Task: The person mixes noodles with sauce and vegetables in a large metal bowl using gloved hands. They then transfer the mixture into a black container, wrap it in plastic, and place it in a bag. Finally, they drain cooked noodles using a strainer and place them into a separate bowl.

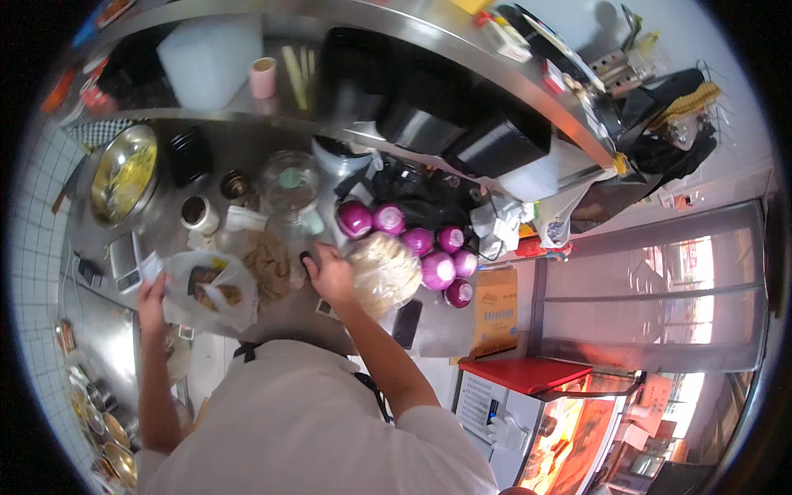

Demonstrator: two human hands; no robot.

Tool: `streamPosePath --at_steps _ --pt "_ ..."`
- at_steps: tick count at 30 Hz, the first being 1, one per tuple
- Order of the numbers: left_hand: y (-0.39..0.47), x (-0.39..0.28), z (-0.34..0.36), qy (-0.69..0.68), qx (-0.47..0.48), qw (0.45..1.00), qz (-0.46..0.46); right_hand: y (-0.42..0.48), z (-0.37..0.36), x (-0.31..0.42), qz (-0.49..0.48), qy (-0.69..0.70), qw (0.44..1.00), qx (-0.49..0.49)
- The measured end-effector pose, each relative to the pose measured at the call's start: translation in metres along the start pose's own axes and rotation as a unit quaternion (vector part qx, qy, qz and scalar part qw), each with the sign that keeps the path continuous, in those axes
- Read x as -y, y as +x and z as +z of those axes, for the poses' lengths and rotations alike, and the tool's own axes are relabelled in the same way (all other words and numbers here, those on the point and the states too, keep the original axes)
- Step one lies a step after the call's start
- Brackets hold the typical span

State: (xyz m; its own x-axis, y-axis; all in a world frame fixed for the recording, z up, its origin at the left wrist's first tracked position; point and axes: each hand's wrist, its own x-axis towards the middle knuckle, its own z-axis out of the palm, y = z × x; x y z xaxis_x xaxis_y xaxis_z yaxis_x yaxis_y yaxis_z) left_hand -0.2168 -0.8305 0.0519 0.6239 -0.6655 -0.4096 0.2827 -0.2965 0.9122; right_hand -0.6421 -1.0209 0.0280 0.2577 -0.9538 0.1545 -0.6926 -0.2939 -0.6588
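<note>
My left hand [153,303] grips the gathered white edge of a translucent plastic bag [213,294], which has brown and yellow food inside. My right hand [331,275] is at a small dark object [305,255], its kind unclear, beside a clear plastic bag [383,266] of pale contents; whether it holds the object I cannot tell. Between my hands lies a brown heap of food [266,266], blurred, on the steel counter [278,325]. Several peeled red onions [437,270] lie just right of the pale bag. A smartphone [408,323] rests near the counter's front edge.
A steel bowl [125,175] with yellow food stands back left, above a kitchen scale [126,260]. An open white jar [199,214] and a clear round container [291,182] stand at the back. Overhead runs a steel shelf [396,28] with black bins [427,102]. A cardboard box [497,309] is at right.
</note>
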Motion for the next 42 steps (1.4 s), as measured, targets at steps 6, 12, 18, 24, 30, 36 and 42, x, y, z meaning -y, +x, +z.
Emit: streamPosePath --at_steps 6,12,18,24,30,36,42 --pt "-0.050 -0.012 -0.005 0.004 -0.012 1.000 0.029 0.074 -0.318 -0.081 0.101 -0.163 0.889 -0.415" --pt "-0.048 -0.053 0.041 0.051 -0.012 0.998 0.024 0.096 -0.525 -0.375 0.080 -0.594 0.800 -0.034" --pt "-0.087 -0.058 0.054 -0.003 -0.030 0.998 0.053 0.122 -0.519 -0.394 0.207 -0.519 0.826 -0.077" --pt "-0.100 -0.038 0.036 -0.041 -0.027 0.998 0.050 0.125 -0.506 -0.349 0.126 -0.596 0.785 -0.115" --pt "-0.090 -0.049 0.032 -0.019 -0.043 0.998 0.037 0.120 -0.517 -0.383 0.044 -0.596 0.795 -0.108" --pt "-0.056 0.014 0.010 -0.103 0.017 0.993 0.048 0.169 -0.655 -0.387 0.141 0.061 0.985 -0.072" --pt "-0.082 -0.056 0.016 -0.033 0.024 0.998 0.054 0.134 -0.500 -0.334 0.119 -0.412 0.880 -0.202"
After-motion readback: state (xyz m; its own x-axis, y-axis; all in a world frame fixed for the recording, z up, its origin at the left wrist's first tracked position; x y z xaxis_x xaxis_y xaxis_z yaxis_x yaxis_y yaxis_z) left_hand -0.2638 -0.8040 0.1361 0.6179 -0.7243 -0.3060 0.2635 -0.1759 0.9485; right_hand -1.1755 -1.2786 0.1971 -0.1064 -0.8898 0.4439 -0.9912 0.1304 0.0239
